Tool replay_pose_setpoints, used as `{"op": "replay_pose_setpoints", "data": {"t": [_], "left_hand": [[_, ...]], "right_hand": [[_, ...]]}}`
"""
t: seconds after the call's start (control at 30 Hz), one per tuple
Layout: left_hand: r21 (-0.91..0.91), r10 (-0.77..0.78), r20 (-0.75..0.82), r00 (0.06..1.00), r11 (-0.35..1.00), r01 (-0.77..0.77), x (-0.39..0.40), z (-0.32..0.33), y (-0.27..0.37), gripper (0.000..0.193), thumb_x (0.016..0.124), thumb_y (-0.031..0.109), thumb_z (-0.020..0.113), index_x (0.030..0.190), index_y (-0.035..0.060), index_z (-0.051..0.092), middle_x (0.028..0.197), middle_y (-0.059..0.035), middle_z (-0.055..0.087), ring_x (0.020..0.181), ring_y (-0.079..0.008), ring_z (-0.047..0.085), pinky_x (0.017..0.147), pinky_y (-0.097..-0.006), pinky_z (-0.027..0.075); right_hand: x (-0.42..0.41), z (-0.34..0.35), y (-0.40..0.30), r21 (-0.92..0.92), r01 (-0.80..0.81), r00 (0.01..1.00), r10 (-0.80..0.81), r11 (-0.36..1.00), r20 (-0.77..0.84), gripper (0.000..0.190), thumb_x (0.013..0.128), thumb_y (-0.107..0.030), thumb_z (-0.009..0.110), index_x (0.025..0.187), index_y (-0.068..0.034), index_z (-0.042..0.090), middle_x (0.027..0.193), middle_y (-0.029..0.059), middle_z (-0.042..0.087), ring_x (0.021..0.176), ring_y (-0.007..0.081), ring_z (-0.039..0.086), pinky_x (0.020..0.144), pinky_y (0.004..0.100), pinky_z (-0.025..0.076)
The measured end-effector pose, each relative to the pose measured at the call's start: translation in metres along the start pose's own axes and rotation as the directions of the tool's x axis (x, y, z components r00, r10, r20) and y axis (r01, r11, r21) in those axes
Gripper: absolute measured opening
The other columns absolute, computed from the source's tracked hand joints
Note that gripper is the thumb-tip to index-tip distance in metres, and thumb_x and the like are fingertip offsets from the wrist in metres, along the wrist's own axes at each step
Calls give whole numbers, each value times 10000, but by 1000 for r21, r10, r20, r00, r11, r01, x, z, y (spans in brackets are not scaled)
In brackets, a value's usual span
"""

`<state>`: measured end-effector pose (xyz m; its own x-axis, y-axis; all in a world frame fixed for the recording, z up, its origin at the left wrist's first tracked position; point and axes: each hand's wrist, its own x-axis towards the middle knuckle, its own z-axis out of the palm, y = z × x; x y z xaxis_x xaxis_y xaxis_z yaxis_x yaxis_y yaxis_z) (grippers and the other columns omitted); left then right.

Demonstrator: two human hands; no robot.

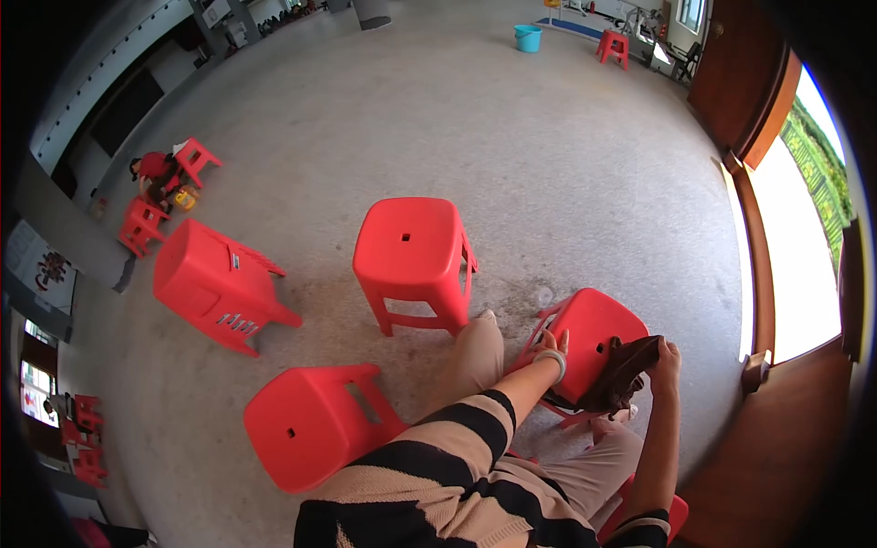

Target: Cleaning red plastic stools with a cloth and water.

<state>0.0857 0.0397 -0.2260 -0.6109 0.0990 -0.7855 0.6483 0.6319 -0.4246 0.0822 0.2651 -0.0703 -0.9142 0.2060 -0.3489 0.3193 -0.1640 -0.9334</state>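
Note:
A red plastic stool (582,329) stands before me at the right, its seat tilted in this view. My left hand (552,348), with a pale bangle at the wrist, holds the near left edge of its seat, two digits showing spread apart. At the opposite edge, my right hand (665,362) pinches one end of a dark brown cloth (620,370). The rest of the cloth lies bunched over the seat's right edge and hangs down its side. Part of the seat's slot (600,347) shows beside the cloth.
Red stools stand ahead (408,236) and near left (301,428); another stool (219,288) shows its side farther left. A person (156,168) bends by stools and a yellow container (186,198). A blue bucket (527,39) stands far off. An open doorway (795,253) is right.

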Motion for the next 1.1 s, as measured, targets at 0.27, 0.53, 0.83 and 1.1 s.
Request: {"op": "replay_pose_setpoints", "data": {"t": [0.27, 0.53, 0.83, 1.1], "left_hand": [[-786, -105, 4, 994, 615, 68, -44, -8, -7, 1435, 679, 471, 893, 1586, 123, -163, 1617, -232, -268, 1397, -617, 244, 901, -575, 511], [-858, -141, -37, 989, 513, 40, -53, -21, -31, 1665, 516, 384, 999, 1520, 251, -323, 1590, -318, -216, 1393, -508, 348, 1074, -565, 450], [-704, -118, -10, 993, 706, 77, -52, -19, -27, 1652, 546, 537, 947, 1510, 124, -330, 1583, -367, -165, 1408, -457, 360, 1053, -497, 482], [-837, -250, 84, 965, 508, 205, -59, -16, -15, 1165, 875, 135, 706, 1572, 224, -224, 1634, -284, -84, 1272, -415, 492, 968, -589, 494]], "right_hand": [[-13, 4, -123, 199, 357, 933, -339, 913, -118, 173, 1001, -223, 626, 933, -65, 610, 851, 14, 639, 768, 118, 630, 676, 278, 531], [2, 31, -65, -477, 486, 811, -581, 732, -66, 216, 940, -241, 707, 939, -31, 659, 792, 31, 673, 716, 94, 603, 625, 277, 486], [-44, 35, 125, -768, 493, 857, -380, 408, 348, 302, 861, -148, 684, 1132, -15, 687, 1109, 198, 646, 1070, 373, 609, 950, 420, 489], [-57, 75, 117, -868, 497, 813, -348, -3, 467, 322, 871, -192, 625, 1172, -93, 681, 1175, 87, 586, 1142, 308, 569, 859, 482, 484]]}}
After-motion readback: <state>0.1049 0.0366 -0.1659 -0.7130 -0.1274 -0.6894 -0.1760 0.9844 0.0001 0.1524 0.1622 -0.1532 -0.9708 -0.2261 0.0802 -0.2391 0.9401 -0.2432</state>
